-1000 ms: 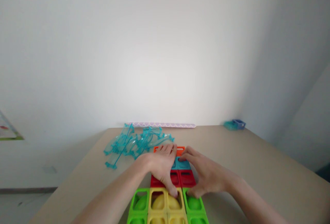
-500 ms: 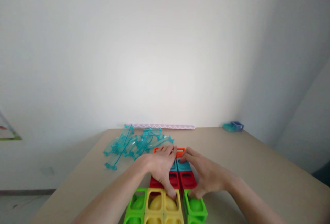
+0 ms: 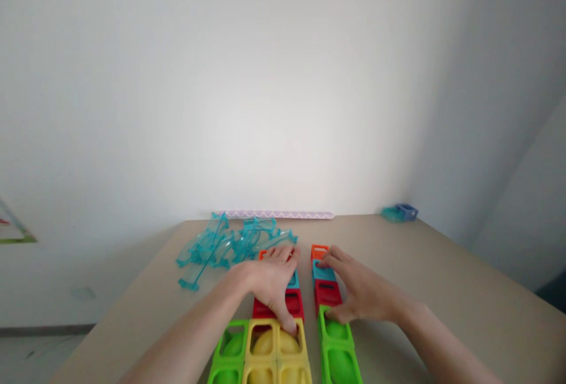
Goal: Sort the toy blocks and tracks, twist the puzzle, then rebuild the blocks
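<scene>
On the table lies a group of joined hollow plastic blocks: yellow blocks (image 3: 263,345), light green blocks (image 3: 230,344) on their left, with red, blue and orange ones further back. My left hand (image 3: 274,284) lies over this group, thumb at a yellow block's opening, fingertips by the far orange end. Beside it runs a separate column of blocks (image 3: 328,293), orange, blue, red and light green. My right hand (image 3: 360,292) grips that column from the right, thumb at a green block's opening and fingers at the blue block. A strip of bare table separates the two pieces.
A heap of clear teal plastic pieces (image 3: 236,242) lies behind and left of the blocks. A lilac patterned strip (image 3: 274,215) lies along the wall. At the far right corner sit a small blue box (image 3: 407,212) and a teal item (image 3: 391,214).
The right column has come away from the larger group and shifted right and away from me, its far end now apart too. My right hand moved with it; my left hand barely moved.
</scene>
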`<state>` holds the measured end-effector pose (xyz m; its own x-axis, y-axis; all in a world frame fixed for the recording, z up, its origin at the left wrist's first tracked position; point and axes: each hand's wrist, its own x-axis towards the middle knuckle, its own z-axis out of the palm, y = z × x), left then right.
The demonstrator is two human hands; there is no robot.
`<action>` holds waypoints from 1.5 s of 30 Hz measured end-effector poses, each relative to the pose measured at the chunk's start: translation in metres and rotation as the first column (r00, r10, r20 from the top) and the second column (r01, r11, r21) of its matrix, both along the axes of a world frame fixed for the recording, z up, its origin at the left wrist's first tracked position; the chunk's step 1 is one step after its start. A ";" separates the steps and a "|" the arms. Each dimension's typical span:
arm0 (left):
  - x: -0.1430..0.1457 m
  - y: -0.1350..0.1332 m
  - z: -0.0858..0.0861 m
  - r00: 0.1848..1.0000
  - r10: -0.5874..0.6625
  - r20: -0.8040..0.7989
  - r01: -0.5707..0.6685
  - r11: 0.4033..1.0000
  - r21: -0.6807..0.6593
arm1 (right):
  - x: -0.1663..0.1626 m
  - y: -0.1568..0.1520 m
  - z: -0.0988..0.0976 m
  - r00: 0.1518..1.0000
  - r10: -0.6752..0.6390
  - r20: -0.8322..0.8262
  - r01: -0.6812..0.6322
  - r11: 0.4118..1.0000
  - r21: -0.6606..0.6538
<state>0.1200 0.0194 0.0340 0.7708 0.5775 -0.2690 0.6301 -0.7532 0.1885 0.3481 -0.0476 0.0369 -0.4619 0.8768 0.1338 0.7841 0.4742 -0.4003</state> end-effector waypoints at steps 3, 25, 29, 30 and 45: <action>0.000 0.000 0.000 1.000 -0.007 -0.003 0.007 1.000 0.003 | 0.003 0.006 -0.006 0.999 -0.016 -0.045 0.017 1.000 0.019; 0.008 -0.014 0.008 0.992 -0.102 0.077 0.112 0.984 -0.140 | 0.005 0.032 -0.033 0.974 0.022 -0.223 0.002 0.994 0.107; 0.000 -0.015 0.021 0.993 -0.111 0.040 0.115 0.985 -0.130 | 0.006 0.026 -0.026 0.980 0.031 -0.198 0.010 0.979 0.202; -0.003 -0.015 0.025 0.993 -0.108 0.038 0.111 0.989 -0.100 | 0.004 0.021 -0.022 0.978 0.039 -0.204 0.013 0.969 0.248; -0.014 -0.005 0.029 0.980 -0.191 0.049 0.195 0.976 -0.096 | -0.076 -0.048 -0.015 0.819 0.562 0.115 -0.548 0.706 0.449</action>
